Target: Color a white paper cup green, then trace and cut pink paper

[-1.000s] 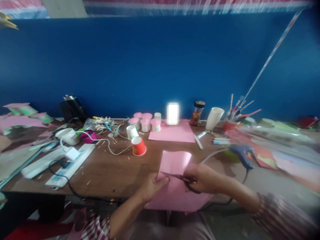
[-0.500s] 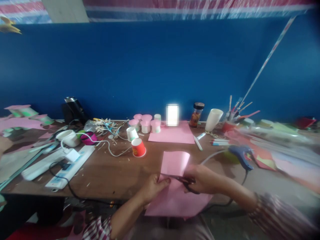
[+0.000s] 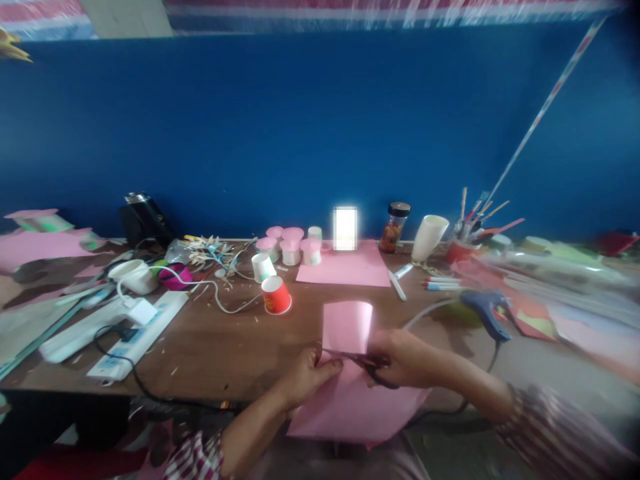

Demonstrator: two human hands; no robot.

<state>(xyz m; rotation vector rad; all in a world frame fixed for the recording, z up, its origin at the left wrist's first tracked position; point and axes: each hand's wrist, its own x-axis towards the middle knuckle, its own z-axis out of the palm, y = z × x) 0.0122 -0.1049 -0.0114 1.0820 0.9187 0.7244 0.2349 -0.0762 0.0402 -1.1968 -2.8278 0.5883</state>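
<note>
A sheet of pink paper (image 3: 357, 413) hangs over the table's front edge, with an upper flap standing up in front of me. My left hand (image 3: 310, 377) pinches its left side, thumb on top. In my right hand (image 3: 403, 357) is a pair of scissors (image 3: 357, 358), the fingers wrapped round its dark handles. The blades lie across the paper just below the flap, their tips close to my left thumb. A red paper cup (image 3: 276, 295) sits beyond my left hand, beside a white paper cup (image 3: 263, 267).
A power strip (image 3: 140, 340) with plugs and cables lies at left. Pink-topped cups (image 3: 291, 247) stand behind, by a flat pink sheet (image 3: 345, 270). A glue gun (image 3: 485, 313) rests at right, near markers (image 3: 443, 283), a jar (image 3: 395, 227) and a white cup (image 3: 430, 238).
The upper paper flap has shifted slightly left and stands a little differently. Both hands keep nearly the same place, the scissors still across the paper. The view has moved slightly.
</note>
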